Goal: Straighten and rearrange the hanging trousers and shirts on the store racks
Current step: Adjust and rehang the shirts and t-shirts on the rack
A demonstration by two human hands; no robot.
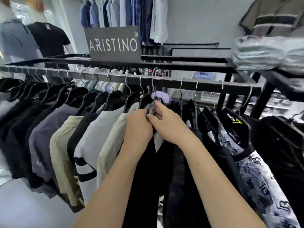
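At the middle of the black rail (131,79), both hands meet on the collar of one dark garment (153,170) whose hanger hook (153,79) is lifted a little above its neighbours on the bar. The left hand (139,127) is clenched on the collar area from the left side, and the right hand (169,127) pinches a small tag or label (152,109) at the neck from the right; how the fingers lie beneath it is hidden. So each grip is grasping that same garment at its top, directly under the hook. The garment's long axis runs straight down from the rail towards the camera, between the two forearms, with a pale paper tag (158,142) dangling just below the hands. To the left hangs a tight row of T-shirts (69,137) in grey, beige and white; to the right, darker pieces and a patterned black-and-white shirt (263,175), spaced more loosely. The hands look equally near the hanger, so I judge that settling the collar square on the hanger comes next, with the hook set back on the bar. A brand sign (113,44) stands on the shelf above.
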